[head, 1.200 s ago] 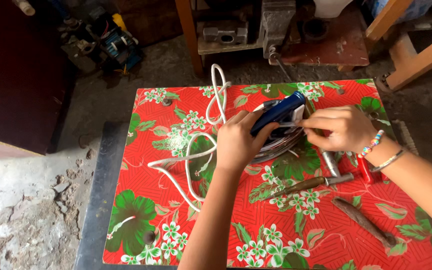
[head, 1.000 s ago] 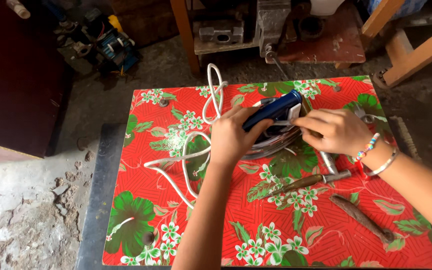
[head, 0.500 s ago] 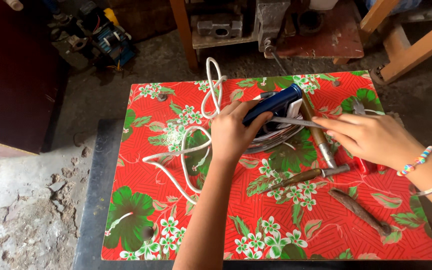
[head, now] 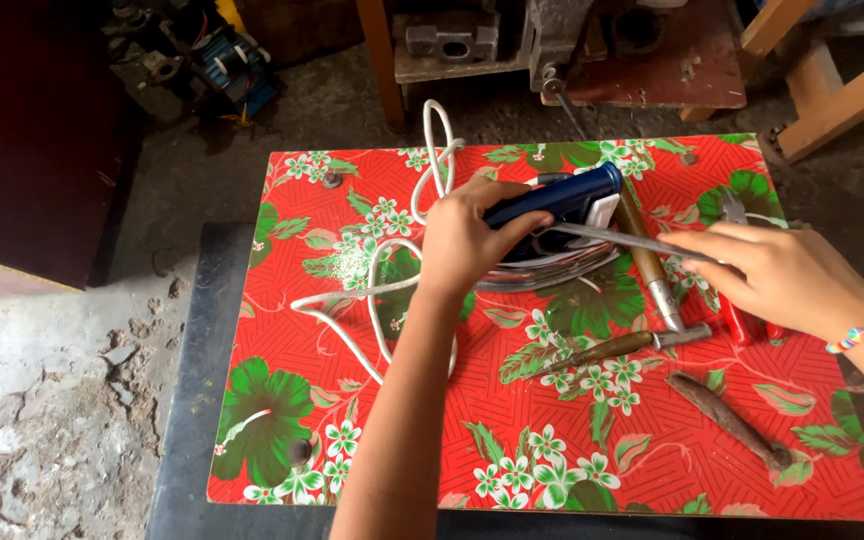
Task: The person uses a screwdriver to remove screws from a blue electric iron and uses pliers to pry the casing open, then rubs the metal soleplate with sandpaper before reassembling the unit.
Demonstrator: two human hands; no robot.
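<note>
Step in hand, I'd say: fixing the old clothes iron w/ a blue plastic handle (head: pixel 552 215), which lies near the back middle of the table (head: pixel 512 470) w/ a red flowered cloth. Left hand (head: pixel 467 240) is closed round the handle's near end. Right hand (head: pixel 782 275), right of the iron, pinches a thin grey metal rod (head: pixel 617 238); tip touches the iron under the handle. Next move prob. needs a steady hold & a careful poke. White cord (head: pixel 392 270) loops left of the iron. Wooden-handled tools (head: pixel 607 350) lie in front of it. Behind the iron: grey dirt floor (head: pixel 332 105), rusty metal bench (head: pixel 652 60).
</note>
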